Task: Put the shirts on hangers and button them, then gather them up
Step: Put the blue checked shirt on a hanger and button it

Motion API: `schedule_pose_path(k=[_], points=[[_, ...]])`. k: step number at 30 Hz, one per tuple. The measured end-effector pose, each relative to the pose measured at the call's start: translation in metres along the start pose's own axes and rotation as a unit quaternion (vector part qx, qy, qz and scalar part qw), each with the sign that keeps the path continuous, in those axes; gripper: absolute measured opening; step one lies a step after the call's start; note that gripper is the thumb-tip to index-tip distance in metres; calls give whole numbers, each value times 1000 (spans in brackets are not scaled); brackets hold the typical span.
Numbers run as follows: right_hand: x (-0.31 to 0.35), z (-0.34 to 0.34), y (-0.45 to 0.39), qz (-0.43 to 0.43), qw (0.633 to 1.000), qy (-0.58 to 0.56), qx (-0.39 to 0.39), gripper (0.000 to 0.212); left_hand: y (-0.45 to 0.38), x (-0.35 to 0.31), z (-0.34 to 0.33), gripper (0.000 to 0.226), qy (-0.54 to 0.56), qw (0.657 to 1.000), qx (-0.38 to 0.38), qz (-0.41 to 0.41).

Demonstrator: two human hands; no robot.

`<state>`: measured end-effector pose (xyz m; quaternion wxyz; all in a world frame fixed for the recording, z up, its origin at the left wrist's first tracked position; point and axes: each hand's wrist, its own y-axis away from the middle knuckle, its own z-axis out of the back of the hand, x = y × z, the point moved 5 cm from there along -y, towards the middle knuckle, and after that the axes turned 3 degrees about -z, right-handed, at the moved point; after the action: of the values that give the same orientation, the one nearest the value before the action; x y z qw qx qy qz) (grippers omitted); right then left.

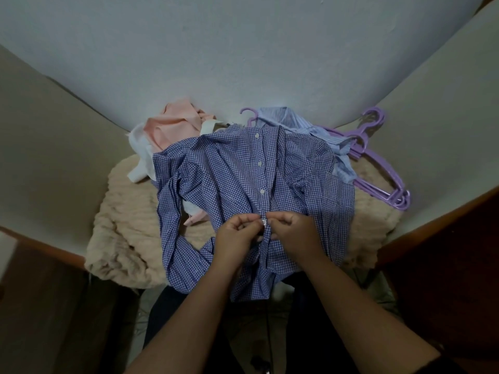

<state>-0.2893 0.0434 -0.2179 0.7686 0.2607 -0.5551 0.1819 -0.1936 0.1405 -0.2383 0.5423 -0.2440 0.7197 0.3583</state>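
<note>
while two hands (237,233) (293,228) pinch one button (264,222)

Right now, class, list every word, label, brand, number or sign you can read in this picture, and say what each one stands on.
None: no readable text shows anywhere.
Checked shirt: no label or tag in view, only plain white buttons.
Purple hangers: no marking that can be made out.
Pink shirt and striped shirt: no print or tag visible.

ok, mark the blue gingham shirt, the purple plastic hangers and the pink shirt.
blue gingham shirt (226,171): head view, left chest panel.
purple plastic hangers (383,179): head view, sloping arm of the stack.
pink shirt (172,125): head view, crumpled body.
</note>
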Motion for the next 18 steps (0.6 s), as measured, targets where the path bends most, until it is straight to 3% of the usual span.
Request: schedule_pose_path(k=[8,18], points=[[0,1,-19,7,1000,3,29,20,-20,-9,2,15,2,1000,-3,10],[51,9,-111,65,998,5,-12,20,-110,-80,-17,14,-52,994,-4,-96]])
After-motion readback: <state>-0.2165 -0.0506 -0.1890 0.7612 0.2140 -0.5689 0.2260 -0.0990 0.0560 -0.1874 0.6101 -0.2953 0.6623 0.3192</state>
